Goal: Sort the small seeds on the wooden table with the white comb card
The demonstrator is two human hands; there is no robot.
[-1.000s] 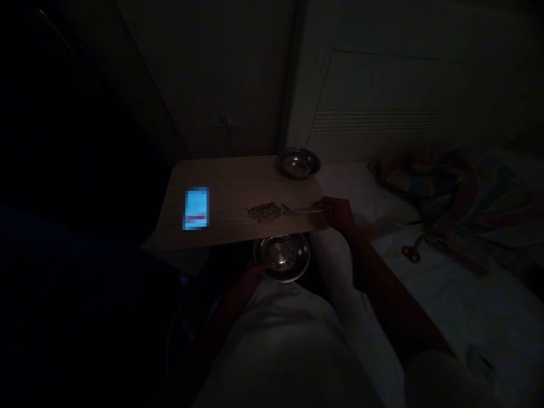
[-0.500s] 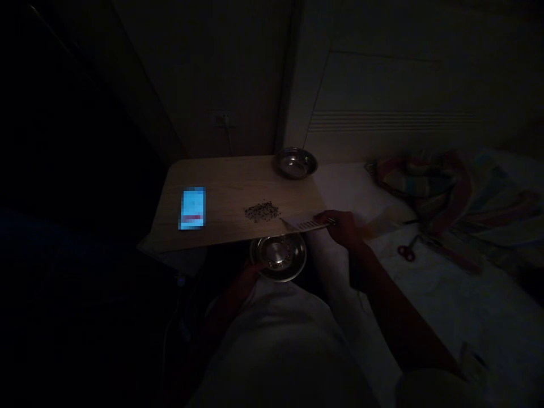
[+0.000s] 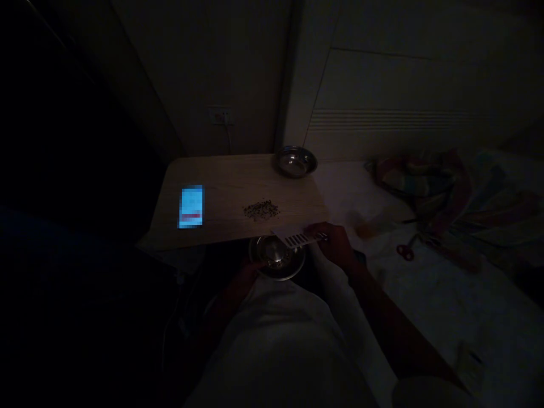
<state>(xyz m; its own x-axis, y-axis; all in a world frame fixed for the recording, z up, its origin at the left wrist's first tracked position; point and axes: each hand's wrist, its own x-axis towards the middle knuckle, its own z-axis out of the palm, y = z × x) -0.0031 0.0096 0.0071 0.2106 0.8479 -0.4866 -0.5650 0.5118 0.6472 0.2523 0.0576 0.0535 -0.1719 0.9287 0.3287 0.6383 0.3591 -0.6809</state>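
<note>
My left hand (image 3: 251, 273) grips the left rim of a shiny metal bowl (image 3: 300, 263), held just below the table's front edge. Small bits lie in this bowl; the dim light hides what they are. My right hand (image 3: 334, 243) is closed on a pale flat card with dark bars (image 3: 296, 239). The card's far end reaches over the bowl at the table edge. Behind it, a loose pile of small dark and light grains (image 3: 261, 210) lies on the wooden table (image 3: 221, 175). A second metal bowl (image 3: 296, 162) stands at the table's back right corner.
A lit phone (image 3: 191, 207) lies on the table's left side. On the white bedding (image 3: 425, 306) to the right are red-handled scissors (image 3: 406, 252) and a striped cloth (image 3: 429, 175). A plugged-in cable hangs from a wall socket (image 3: 221, 116) behind the table. The room is very dark.
My right hand has drawn the card toward me and slightly left, off the tabletop and over the bowl. The left hand and its bowl have barely moved.
</note>
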